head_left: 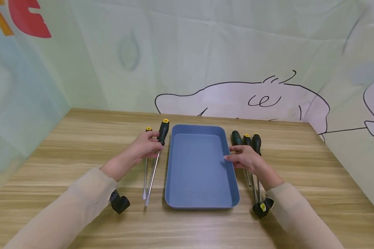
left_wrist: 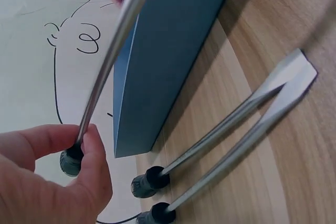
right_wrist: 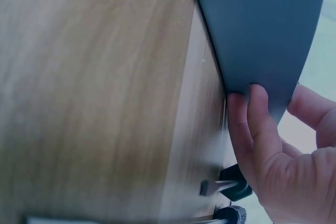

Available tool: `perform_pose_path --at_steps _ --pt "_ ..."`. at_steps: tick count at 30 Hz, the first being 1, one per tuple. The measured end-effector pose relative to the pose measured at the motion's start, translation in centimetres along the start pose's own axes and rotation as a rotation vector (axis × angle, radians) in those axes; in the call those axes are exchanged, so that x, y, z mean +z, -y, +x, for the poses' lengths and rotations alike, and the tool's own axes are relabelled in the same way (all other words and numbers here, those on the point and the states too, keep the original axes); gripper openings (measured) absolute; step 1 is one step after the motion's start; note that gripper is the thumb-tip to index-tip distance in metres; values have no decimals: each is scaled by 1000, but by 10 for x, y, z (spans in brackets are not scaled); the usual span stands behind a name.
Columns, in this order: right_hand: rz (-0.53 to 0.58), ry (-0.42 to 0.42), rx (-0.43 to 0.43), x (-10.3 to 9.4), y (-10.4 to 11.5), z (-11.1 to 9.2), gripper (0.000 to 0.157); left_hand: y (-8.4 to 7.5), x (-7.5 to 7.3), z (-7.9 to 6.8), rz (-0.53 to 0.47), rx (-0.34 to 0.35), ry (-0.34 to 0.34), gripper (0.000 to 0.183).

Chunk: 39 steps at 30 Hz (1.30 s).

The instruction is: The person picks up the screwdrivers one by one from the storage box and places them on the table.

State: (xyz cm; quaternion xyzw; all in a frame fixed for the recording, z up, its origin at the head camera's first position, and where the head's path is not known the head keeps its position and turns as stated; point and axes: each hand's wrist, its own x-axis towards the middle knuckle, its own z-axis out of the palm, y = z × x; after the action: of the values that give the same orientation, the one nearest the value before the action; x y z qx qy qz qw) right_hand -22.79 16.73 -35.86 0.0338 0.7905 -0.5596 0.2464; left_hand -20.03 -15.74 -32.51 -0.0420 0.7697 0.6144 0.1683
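Note:
My left hand [head_left: 147, 148] pinches a long screwdriver [head_left: 164, 130] between thumb and fingers where the shaft meets its black, yellow-capped handle. In the left wrist view this shaft [left_wrist: 111, 53] rises above the table, beside the tray's wall. Two more flat-blade screwdrivers [left_wrist: 231, 158] lie below it on the wood, tips close together. A blue rectangular tray [head_left: 199, 169] stands in the middle, with nothing in it. My right hand [head_left: 244, 158] grips the tray's right wall, thumb over the rim and fingers against the outer side [right_wrist: 262, 35].
Right of the tray lie three screwdrivers with dark handles [head_left: 237, 137], partly hidden by my right hand and wrist. The wooden table [head_left: 90, 145] meets a printed cloth backdrop [head_left: 180, 52] at its far edge. A black wrist camera [head_left: 119, 203] sits under my left sleeve.

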Motion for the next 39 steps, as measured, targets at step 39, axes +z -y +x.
perform_pose_path --at_steps 39 --pt "1 -4 3 0 2 -1 64 21 -37 -3 46 -27 -82 64"
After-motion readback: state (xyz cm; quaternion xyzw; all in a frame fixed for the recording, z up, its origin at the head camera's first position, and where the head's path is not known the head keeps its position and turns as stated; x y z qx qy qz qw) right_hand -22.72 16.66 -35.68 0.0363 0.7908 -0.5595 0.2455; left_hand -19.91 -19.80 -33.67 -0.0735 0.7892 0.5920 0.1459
